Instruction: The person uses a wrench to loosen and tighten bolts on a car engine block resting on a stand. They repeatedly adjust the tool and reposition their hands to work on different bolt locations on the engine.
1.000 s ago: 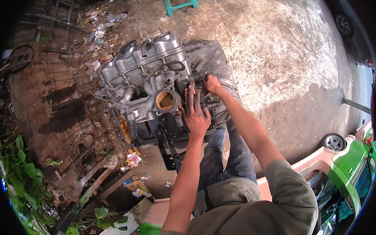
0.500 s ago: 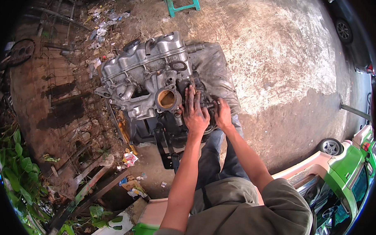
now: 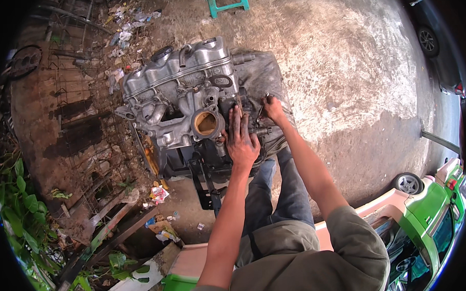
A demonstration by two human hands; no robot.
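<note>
A grey metal engine (image 3: 177, 86) stands in front of me, with a ribbed silver cover along its far side and a round throttle opening (image 3: 205, 123) lined in brown near its middle. My left hand (image 3: 241, 140) lies on the dark parts just right of that opening, its blackened fingers stretched out flat. My right hand (image 3: 274, 110) is closed in a pinch at the engine's right side, above a grey cover sheet (image 3: 259, 75). A slim dark metal piece (image 3: 268, 97) shows at its fingertips; its kind cannot be made out.
A green plastic stool (image 3: 227, 6) stands beyond the engine. Litter (image 3: 124, 36) and a rusty wire mesh (image 3: 69, 95) lie to the left, with leafy plants (image 3: 24, 204) nearer. A green and pink vehicle (image 3: 425, 210) is close at the right, and a dark car (image 3: 440, 51) farther off.
My right hand has moved away from me along the engine's right side, up over the grey sheet. My left hand has stayed in place on the engine.
</note>
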